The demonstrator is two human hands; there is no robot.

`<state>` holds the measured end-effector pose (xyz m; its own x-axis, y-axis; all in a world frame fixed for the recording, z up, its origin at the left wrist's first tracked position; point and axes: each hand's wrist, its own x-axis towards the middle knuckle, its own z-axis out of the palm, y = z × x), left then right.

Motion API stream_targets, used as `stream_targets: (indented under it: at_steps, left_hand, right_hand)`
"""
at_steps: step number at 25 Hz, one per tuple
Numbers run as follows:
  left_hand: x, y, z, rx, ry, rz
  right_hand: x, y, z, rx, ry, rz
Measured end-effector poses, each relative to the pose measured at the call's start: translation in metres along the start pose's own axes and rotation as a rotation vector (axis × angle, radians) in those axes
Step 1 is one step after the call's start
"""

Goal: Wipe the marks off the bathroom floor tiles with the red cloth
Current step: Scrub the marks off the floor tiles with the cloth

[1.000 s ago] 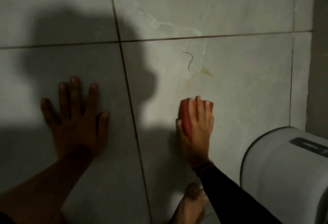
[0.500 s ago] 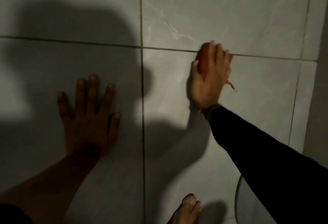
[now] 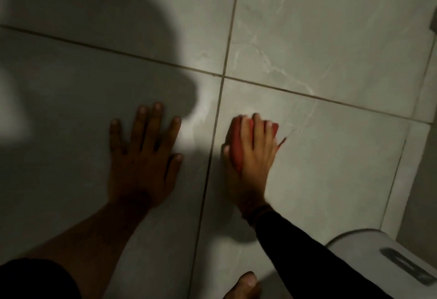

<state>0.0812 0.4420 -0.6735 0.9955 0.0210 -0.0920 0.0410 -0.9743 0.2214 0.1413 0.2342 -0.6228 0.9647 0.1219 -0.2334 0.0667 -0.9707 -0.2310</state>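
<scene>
1. Nearest us, at 6 o'clock, the toes of a bare foot (image 3: 246, 285) rest on the pale grey marbled floor tiles (image 3: 331, 168).
2. At 4 o'clock, in the lower corner, we see the rounded edge of a white plastic fixture (image 3: 387, 256) with a dark slot on top; what it is we cannot tell.
3. Our left hand (image 3: 144, 156) lies flat on the tile at 9 o'clock, palm down, fingers spread wide, gripping nothing, in deep shadow.
4. Our right hand (image 3: 251, 154), at the end of a long black sleeve (image 3: 314, 258), sits just right of centre, across the dark grout line (image 3: 212, 147) from the left hand. Its fingers are pressed over the folded red cloth (image 3: 236, 142), pinning it to the tile, the thumb against the cloth's left edge.
5. A thin red thread (image 3: 283, 141) trails from the cloth toward 2 o'clock.
6. Beyond the hands, toward 12 o'clock, the grout lines cross, and a large shadow (image 3: 99, 45) covers the tiles at 10 o'clock.
</scene>
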Motion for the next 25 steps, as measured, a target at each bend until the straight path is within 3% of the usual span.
stream_targets:
  at_steps: [4, 6, 10, 11, 13, 15, 18, 20, 23, 25]
  left_hand:
    - [0.002, 0.000, 0.000, 0.015, -0.010, 0.001]
    - [0.002, 0.001, 0.001, 0.006, -0.008, 0.015]
    - [0.000, 0.000, -0.001, 0.027, -0.006, 0.000]
    - [0.001, 0.001, 0.000, 0.031, -0.003, 0.003]
    - [0.003, 0.000, 0.001, 0.033, -0.003, 0.006]
    - [0.002, -0.001, 0.002, 0.012, 0.002, 0.009]
    - [0.001, 0.000, 0.000, 0.023, -0.001, 0.006]
    - [0.001, 0.000, -0.001, 0.019, -0.004, -0.001]
    - [0.001, 0.001, -0.001, 0.021, -0.002, 0.003]
    - [0.001, 0.001, -0.001, 0.006, -0.005, 0.006]
  right_hand:
    - [0.077, -0.006, 0.004, 0.001, 0.099, -0.186]
    - [0.103, 0.018, -0.008, 0.021, 0.190, -0.172]
    - [0.098, 0.033, -0.019, 0.159, 0.268, 0.278]
    - [0.109, 0.016, -0.014, 0.121, 0.302, 0.237]
    - [0.115, -0.016, -0.002, 0.031, 0.287, -0.067]
    - [0.075, -0.021, 0.010, -0.015, 0.234, -0.233]
    - [-0.070, -0.006, 0.017, 0.014, 0.025, -0.061]
    - [-0.099, -0.011, 0.019, 0.049, -0.045, -0.039]
    - [0.005, -0.024, 0.024, -0.006, 0.093, -0.129]
    - [0.069, 0.004, 0.010, -0.023, 0.145, -0.205]
